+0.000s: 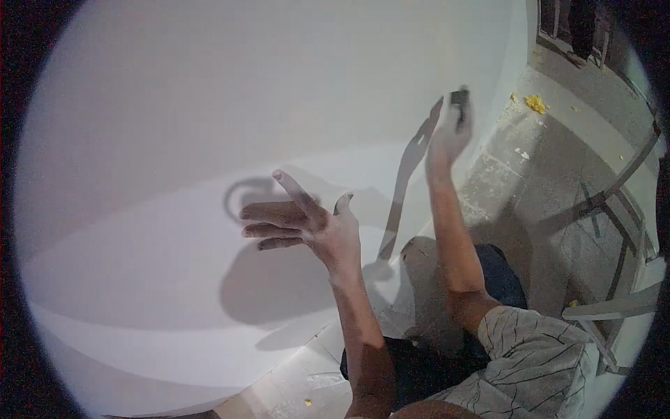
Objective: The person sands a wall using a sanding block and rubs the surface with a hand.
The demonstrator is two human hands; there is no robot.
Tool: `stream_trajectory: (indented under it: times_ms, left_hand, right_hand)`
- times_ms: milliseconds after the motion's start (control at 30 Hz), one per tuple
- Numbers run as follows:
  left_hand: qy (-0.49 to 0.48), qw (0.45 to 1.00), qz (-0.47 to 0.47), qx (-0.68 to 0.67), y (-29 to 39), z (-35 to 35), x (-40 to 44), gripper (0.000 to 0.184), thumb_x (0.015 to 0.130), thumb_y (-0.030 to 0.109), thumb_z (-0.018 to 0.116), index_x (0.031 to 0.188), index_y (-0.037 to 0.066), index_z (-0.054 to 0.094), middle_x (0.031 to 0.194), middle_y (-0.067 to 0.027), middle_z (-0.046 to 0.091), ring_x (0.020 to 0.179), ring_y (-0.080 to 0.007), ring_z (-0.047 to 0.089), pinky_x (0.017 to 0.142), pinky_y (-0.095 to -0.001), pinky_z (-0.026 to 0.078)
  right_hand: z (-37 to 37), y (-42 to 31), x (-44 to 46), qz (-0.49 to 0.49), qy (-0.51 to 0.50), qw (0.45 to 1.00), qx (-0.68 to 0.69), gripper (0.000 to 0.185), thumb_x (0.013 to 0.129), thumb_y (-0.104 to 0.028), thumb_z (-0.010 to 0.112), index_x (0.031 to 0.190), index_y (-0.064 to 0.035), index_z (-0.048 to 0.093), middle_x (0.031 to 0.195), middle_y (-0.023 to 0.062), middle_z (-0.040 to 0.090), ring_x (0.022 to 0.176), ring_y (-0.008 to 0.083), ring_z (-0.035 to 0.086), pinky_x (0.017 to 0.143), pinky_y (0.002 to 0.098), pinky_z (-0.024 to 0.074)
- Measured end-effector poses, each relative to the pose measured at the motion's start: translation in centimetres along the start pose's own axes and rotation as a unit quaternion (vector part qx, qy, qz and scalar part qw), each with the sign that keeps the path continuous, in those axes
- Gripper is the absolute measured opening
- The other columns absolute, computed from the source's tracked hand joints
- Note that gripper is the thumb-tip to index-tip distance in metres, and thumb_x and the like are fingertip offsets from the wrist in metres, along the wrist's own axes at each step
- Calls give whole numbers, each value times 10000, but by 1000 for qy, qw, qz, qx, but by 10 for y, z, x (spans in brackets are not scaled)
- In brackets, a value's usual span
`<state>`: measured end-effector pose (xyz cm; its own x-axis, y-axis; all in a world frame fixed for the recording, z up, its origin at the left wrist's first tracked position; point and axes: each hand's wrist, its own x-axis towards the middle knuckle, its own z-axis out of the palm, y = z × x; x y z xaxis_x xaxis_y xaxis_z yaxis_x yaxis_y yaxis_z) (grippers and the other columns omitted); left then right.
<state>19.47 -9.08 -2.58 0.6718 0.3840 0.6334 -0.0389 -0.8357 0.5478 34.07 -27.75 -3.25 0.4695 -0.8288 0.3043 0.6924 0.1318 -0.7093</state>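
Note:
My left hand [317, 227] is in front of the white wall [174, 126], its fingers stretched out and spread, holding nothing. Whether the fingertips touch the wall I cannot tell. Farther right and higher, my right hand [452, 136] is closed around a small dark block-like object [459, 99]. Motion blurs that hand, and its fingers cover part of the object, so its kind is unclear. It is near the wall's right-hand part, close to the lower edge. Shadows of my arms and head fall across the wall.
Dusty floor [551, 181] runs along the wall's foot, with a clump of yellow scraps [535, 104] and white flecks on it. A light-coloured frame with legs [614, 307] stands at my right. At the far upper right is a dark upright shape [583, 28].

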Motion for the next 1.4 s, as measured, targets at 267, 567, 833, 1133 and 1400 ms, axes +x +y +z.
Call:
stream_trajectory:
  times_ms: [267, 567, 833, 1133, 1400]
  left_hand:
    - [-36, 996, 0, -79, -5, -12, -3, 1109, 900, 181, 777, 1677, 86, -9, 1584, -426, 175, 1428, -621, 241, 1136, -698, 252]
    - [39, 962, -67, -260, -6, 2, -22, 933, 987, 272, 640, 1651, 47, 25, 1627, -344, 145, 1491, -506, 192, 1204, -628, 196]
    - [147, 919, -118, -346, 6, 22, -26, 831, 1057, 376, 538, 1627, 17, 51, 1631, -290, 157, 1508, -418, 217, 1240, -561, 206]
    - [244, 860, -81, -441, 37, 11, -37, 768, 1112, 460, 455, 1609, 1, 92, 1632, -232, 165, 1490, -334, 295, 1249, -492, 261]
    - [306, 871, -82, -375, -13, 18, -12, 708, 1115, 485, 418, 1559, -25, 209, 1500, -214, 348, 1388, -323, 411, 1189, -486, 337]
  right_hand:
    - [69, -62, -107, -243, -393, 884, 74, 428, 1007, -69, 590, 1434, -65, 616, 1574, 161, 522, 1512, 314, 419, 1265, 399, 287]
    - [105, -77, 52, -225, -326, 918, -1, 381, 1008, 27, 505, 1364, -11, 638, 1501, 190, 581, 1469, 305, 482, 1276, 454, 287]
    - [80, -86, -85, -424, -520, 741, -20, 419, 993, -97, 617, 1406, -163, 638, 1546, 106, 559, 1474, 245, 485, 1282, 491, 277]
    - [139, -131, 26, -381, -278, 873, -123, 484, 1023, -87, 504, 1507, -77, 515, 1597, 131, 484, 1536, 308, 362, 1284, 617, 57]
    - [65, -72, -122, -498, -492, 706, -108, 540, 992, -325, 609, 1492, -130, 542, 1611, 174, 461, 1509, 386, 407, 1263, 580, 283]
